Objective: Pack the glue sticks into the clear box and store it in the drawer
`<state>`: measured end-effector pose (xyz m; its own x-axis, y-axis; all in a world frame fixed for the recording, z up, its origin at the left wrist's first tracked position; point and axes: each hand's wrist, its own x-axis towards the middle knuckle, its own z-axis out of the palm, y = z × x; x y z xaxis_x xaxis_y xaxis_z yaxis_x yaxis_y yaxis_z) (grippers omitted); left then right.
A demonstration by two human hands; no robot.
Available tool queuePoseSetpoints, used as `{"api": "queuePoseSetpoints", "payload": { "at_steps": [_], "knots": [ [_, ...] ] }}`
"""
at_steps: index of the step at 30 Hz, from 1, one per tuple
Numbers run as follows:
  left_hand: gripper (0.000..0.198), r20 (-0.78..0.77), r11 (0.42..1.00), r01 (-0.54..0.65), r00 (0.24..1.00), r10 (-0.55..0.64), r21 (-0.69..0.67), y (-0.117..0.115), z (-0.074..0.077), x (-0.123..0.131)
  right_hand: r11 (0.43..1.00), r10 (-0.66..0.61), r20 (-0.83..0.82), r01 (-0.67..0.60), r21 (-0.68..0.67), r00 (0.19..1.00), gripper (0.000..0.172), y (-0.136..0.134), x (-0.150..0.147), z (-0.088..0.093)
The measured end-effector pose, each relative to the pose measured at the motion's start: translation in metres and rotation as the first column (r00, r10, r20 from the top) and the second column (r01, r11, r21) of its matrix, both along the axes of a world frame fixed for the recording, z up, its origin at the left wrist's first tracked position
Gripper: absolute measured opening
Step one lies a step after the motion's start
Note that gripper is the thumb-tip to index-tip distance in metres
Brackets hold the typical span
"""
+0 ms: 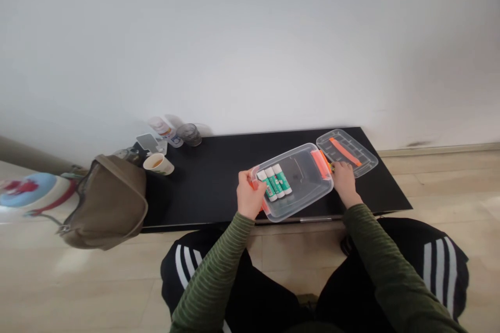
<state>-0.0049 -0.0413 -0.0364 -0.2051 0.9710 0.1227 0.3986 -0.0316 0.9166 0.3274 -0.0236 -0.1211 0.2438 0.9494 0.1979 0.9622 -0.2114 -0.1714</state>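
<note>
Watching from far away through the head camera, I see the left hand (pixel 250 195) curled around the near end of a clear plastic box (pixel 304 190). Its fingers wrap over the rim, so it is grasping the box. The right hand (pixel 344 182) is at the other end of the box, with its fingertips (pixel 336 166) right by an orange latch (pixel 320 162). I cannot tell if that hand is gripping or only touching.

The box is open. Three glue sticks (pixel 274 182) with green labels lie side by side inside it, near the left hand. The box is over a black table (pixel 203 192), close to the front edge. Just beside it lies a clear lid (pixel 346 152) with an orange strip. Farther left are a paper cup (pixel 158 164), a spray bottle (pixel 164 130), a dark glass (pixel 188 134), and an olive bag (pixel 105 203) at the table's end.

I think a few things could go wrong. If the box tips, the sticks could roll out, because nothing covers them. If one hand slips, the box could slide off the front edge. If the box is pushed right, it could knock the lid.
</note>
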Motion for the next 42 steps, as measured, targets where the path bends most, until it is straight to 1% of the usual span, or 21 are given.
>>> {"api": "queuePoseSetpoints", "payload": {
  "at_steps": [3,6,8,9,10,12,14,15,16,17,18,19,21,22,24,27,29,31,33,36,42],
  "knots": [
    [0.029,0.009,1.000,0.003,1.000,-0.003,-0.003,0.000,0.002,0.000,0.998,-0.023,0.023,0.024,-0.060,0.999,0.028,-0.001,-0.002,0.006],
    [0.029,0.019,1.000,0.002,1.000,-0.002,-0.010,0.001,0.004,0.001,0.999,-0.012,-0.029,0.011,-0.038,1.000,0.029,-0.001,-0.001,0.010],
    [0.029,0.017,1.000,0.000,1.000,0.000,-0.011,0.000,0.005,0.001,0.999,-0.026,-0.125,0.031,0.044,0.992,0.030,-0.003,0.000,0.013],
    [0.029,0.016,1.000,0.003,1.000,-0.003,-0.010,0.000,0.005,0.002,0.992,-0.046,-0.186,0.067,0.107,0.981,0.030,-0.005,0.000,0.016],
    [0.029,0.017,1.000,0.006,1.000,-0.006,-0.006,0.000,0.005,0.002,0.977,-0.066,-0.254,0.114,0.178,0.965,0.030,-0.007,-0.001,0.021],
    [0.029,0.020,1.000,0.009,1.000,-0.009,0.002,0.000,0.005,0.002,0.920,-0.082,-0.397,0.223,0.322,0.914,0.032,-0.013,-0.006,0.036],
    [0.029,0.014,1.000,0.006,1.000,-0.006,0.006,0.000,0.004,0.002,0.844,-0.026,-0.519,0.296,0.446,0.855,0.037,-0.021,-0.016,0.056],
    [0.029,0.009,1.000,0.004,1.000,-0.004,0.007,0.000,0.004,0.002,0.816,0.033,-0.558,0.300,0.494,0.829,0.039,-0.026,-0.024,0.068],
    [0.029,0.006,1.000,0.003,1.000,-0.003,0.008,0.000,0.003,0.002,0.799,0.103,-0.578,0.279,0.533,0.810,0.039,-0.030,-0.033,0.079],
    [0.029,0.003,1.000,0.004,1.000,-0.004,0.010,0.000,0.003,0.002,0.796,0.175,-0.582,0.235,0.559,0.794,0.038,-0.034,-0.044,0.088],
    [0.028,0.000,1.000,0.004,1.000,-0.004,0.012,0.000,0.003,0.002,0.804,0.241,-0.578,0.173,0.569,0.779,0.036,-0.037,-0.055,0.096],
    [0.028,-0.003,1.000,0.004,1.000,-0.004,0.014,0.000,0.003,0.002,0.821,0.298,-0.572,0.100,0.561,0.764,0.034,-0.038,-0.066,0.102],
    [0.028,-0.010,1.000,0.007,1.000,-0.007,0.019,0.000,0.003,0.001,0.865,0.365,-0.566,-0.044,0.500,0.739,0.028,-0.038,-0.086,0.106],
    [0.028,-0.012,1.000,0.010,1.000,-0.009,0.022,0.000,0.003,0.001,0.886,0.375,-0.563,-0.107,0.451,0.736,0.026,-0.036,-0.095,0.104],
    [0.028,-0.012,1.000,0.018,1.000,-0.018,0.024,-0.001,0.003,0.001,0.923,0.357,-0.550,-0.195,0.331,0.755,0.023,-0.030,-0.108,0.097],
    [0.028,-0.011,0.999,0.023,1.000,-0.023,0.022,-0.002,0.004,0.001,0.953,0.300,-0.504,-0.277,0.122,0.810,0.019,-0.016,-0.119,0.084],
    [0.027,-0.015,0.999,0.024,1.000,-0.024,0.023,-0.003,0.006,0.001,0.951,0.264,-0.455,-0.307,-0.022,0.851,0.019,-0.007,-0.122,0.079],
    [0.027,-0.012,0.999,0.025,1.000,-0.024,0.021,-0.004,0.008,0.002,0.942,0.240,-0.393,-0.310,-0.126,0.888,0.021,0.000,-0.125,0.078],
    [0.026,-0.004,1.000,0.024,1.000,-0.024,0.008,-0.004,0.010,0.002,0.939,0.236,-0.348,-0.306,-0.158,0.907,0.027,0.004,-0.129,0.079],
    [0.024,-0.011,1.000,0.026,1.000,-0.026,-0.018,-0.003,0.012,0.002,0.938,0.261,-0.333,-0.320,-0.134,0.906,0.035,0.005,-0.135,0.080],
    [0.023,-0.023,0.999,0.043,0.999,-0.043,-0.022,0.002,0.011,0.000,0.937,0.299,-0.327,-0.340,-0.076,0.897,0.036,0.001,-0.138,0.084]
  ]
}}
